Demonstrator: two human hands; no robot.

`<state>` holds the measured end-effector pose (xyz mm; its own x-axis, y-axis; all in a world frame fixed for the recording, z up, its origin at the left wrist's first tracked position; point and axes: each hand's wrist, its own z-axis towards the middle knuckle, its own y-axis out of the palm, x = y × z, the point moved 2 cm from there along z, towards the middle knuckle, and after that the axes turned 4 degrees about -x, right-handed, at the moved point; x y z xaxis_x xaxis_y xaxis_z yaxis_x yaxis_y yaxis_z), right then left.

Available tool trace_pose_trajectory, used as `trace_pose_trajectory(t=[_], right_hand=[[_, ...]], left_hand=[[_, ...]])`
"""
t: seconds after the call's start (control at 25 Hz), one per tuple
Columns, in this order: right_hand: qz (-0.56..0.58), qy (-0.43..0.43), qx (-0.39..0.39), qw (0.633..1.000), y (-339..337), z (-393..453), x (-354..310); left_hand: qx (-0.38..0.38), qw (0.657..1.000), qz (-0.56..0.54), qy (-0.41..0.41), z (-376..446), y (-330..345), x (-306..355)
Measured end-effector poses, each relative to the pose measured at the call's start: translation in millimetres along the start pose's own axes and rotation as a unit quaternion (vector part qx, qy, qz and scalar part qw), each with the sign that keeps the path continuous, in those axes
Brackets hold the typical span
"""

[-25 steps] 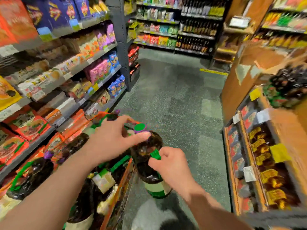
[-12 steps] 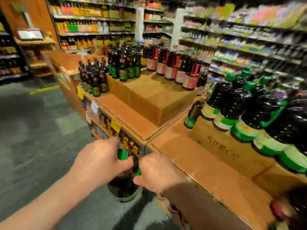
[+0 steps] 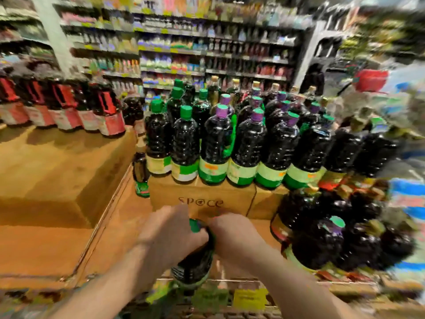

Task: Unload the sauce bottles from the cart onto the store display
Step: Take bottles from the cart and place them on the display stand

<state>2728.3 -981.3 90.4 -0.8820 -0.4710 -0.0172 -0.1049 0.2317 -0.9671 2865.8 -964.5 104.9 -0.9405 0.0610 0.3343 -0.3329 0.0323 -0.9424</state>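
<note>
One dark sauce bottle (image 3: pixel 194 265) is gripped near its green cap by the left hand (image 3: pixel 170 236) and right hand (image 3: pixel 234 236), both clamped, held above the display's (image 3: pixel 57 245) front edge, presumably for steady placement.

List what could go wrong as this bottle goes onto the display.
1. Both hands, left hand and right hand, hold the sauce bottle up near its cap; the heavy body hangs below and might slip.
2. The bottles on the cardboard box stand tightly packed at its front edge; a bump could topple one.
3. The picture is blurred, suggesting quick movement, which makes careful placement harder.
</note>
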Motion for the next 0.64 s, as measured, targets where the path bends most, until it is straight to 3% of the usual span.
trace_pose_trajectory(t=[0.16, 0.32, 0.48, 0.64], right_hand=[[0.048, 0.087, 0.054, 0.994, 9.5, 8.3, 53.4], [0.042, 0.135, 0.053, 0.988, 12.3, 12.7, 112.6], [0.044, 0.157, 0.052, 0.985, 15.9, 13.9, 178.6], [0.026, 0.154, 0.016, 0.988, 22.7, 21.8, 226.7]], left_hand=[[-0.037, 0.989, 0.069, 0.123, 62.7, 7.1, 39.7], [-0.035, 0.976, 0.074, 0.204, 112.1, 21.7, 83.1], [-0.038, 0.971, 0.053, 0.228, 153.6, 50.6, 130.9], [-0.059, 0.978, 0.064, 0.192, 181.7, 83.0, 164.0]])
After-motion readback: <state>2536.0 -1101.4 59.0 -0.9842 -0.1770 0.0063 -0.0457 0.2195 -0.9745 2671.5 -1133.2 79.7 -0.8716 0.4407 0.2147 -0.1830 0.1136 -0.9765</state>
